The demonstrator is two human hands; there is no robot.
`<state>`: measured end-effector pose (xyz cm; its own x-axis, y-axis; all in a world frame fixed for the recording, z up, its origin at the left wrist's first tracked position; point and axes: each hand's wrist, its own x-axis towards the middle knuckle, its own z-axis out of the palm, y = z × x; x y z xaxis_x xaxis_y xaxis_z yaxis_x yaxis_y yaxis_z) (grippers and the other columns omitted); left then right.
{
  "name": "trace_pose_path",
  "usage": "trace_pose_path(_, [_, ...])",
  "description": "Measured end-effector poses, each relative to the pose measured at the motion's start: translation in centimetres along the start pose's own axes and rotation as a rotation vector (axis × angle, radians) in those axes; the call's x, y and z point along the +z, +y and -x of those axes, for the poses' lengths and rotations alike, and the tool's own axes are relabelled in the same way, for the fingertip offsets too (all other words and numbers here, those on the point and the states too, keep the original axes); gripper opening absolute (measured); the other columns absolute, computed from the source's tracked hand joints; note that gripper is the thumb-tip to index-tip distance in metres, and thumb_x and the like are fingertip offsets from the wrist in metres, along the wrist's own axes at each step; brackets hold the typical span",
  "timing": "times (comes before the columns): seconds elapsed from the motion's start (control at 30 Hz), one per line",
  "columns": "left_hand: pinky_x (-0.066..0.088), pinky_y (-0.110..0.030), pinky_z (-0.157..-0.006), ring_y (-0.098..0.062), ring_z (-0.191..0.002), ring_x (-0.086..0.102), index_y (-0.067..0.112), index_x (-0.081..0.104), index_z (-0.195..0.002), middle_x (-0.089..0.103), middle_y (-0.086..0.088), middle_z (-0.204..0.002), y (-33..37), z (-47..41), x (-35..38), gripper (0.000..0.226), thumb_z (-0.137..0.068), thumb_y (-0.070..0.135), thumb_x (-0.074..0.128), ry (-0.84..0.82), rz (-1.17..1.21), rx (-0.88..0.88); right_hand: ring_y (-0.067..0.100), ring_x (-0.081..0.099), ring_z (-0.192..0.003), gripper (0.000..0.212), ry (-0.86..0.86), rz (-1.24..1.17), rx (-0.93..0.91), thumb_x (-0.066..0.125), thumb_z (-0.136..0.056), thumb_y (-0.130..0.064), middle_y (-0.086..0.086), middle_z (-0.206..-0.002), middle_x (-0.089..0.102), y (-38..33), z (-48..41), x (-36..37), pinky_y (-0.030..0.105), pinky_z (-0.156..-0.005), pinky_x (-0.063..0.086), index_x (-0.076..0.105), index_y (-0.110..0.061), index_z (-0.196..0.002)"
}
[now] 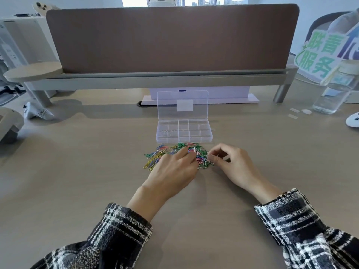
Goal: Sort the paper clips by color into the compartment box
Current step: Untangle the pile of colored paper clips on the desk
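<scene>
With right hand (233, 164) fingers pinched on a pale clip (209, 155) at the pile (155, 159), on the desk (77, 171) just before the box (211, 139), left hand (172, 171) loose-fingered atop: pin pile, lift clear of tangles.

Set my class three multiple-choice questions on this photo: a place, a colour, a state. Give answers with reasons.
1. The paper clip pile lies:
A) inside the compartment box
B) on the desk, in front of the box
C) on the shelf

2. The sleeves are:
A) black-and-white plaid
B) plain red
C) green

3. The right hand:
A) lies flat
B) grips a bottle
C) pinches a pale paper clip

Answers:
1 B, the pile sits on the desk, nearer than the box.
2 A, the checked pattern shows.
3 C, thumb and finger meet on it.
</scene>
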<state>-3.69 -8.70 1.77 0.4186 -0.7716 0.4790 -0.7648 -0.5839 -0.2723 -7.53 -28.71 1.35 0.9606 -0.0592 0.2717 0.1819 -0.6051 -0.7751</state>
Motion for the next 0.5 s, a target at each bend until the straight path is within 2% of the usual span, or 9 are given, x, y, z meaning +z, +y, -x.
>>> trace_pose_path(0.07, [0.029, -0.028, -0.034, -0.018, -0.07, 0.053, 0.019, 0.054, -0.062, 0.052, 0.004, -0.07, -0.2, 0.2, 0.3, 0.022, -0.074, 0.009, 0.068, 0.026, 0.008, -0.021, 0.019, 0.061, -0.07, 0.006, 0.008, -0.015, 0.005, 0.071, -0.087, -0.022, -0.006, -0.078, 0.067, -0.1, 0.0, 0.2, 0.03, -0.068, 0.05, 0.069, -0.026, -0.084])
trace_pose_path(0.3, [0.038, -0.03, -0.035, -0.015, -0.075, 0.057, 0.02, 0.061, -0.072, 0.06, 0.008, -0.074, -0.8, 0.9, 0.8, 0.017, -0.089, 0.022, 0.058, 0.105, 0.164, -0.191, 0.023, 0.062, -0.071, 0.006, 0.031, -0.035, 0.039, 0.07, -0.089, -0.025, -0.006, -0.078, 0.067, 0.0, -0.1, 0.4, 0.034, -0.071, 0.05, 0.067, -0.027, -0.084])
trace_pose_path(0.4, [0.039, -0.026, -0.04, -0.01, -0.079, 0.057, 0.026, 0.066, -0.079, 0.065, 0.013, -0.079, -0.9, 0.9, 0.3, 0.01, -0.088, 0.027, 0.062, 0.125, 0.317, -0.331, 0.016, 0.061, -0.071, 0.006, 0.037, -0.027, 0.054, 0.068, -0.089, -0.027, -0.007, -0.08, 0.066, -0.1, 0.0, 0.4, 0.029, -0.07, 0.049, 0.067, -0.029, -0.084])
trace_pose_path(0.5, [0.041, -0.025, -0.052, -0.003, -0.075, 0.052, 0.03, 0.068, -0.083, 0.065, 0.017, -0.078, -0.8, 0.6, -0.3, 0.005, -0.088, 0.03, 0.066, 0.082, 0.49, -0.519, 0.003, 0.057, -0.066, 0.005, 0.049, -0.047, 0.061, 0.068, -0.089, -0.027, -0.009, -0.082, 0.066, -0.5, 0.2, 0.6, 0.02, -0.063, 0.044, 0.067, -0.028, -0.084])
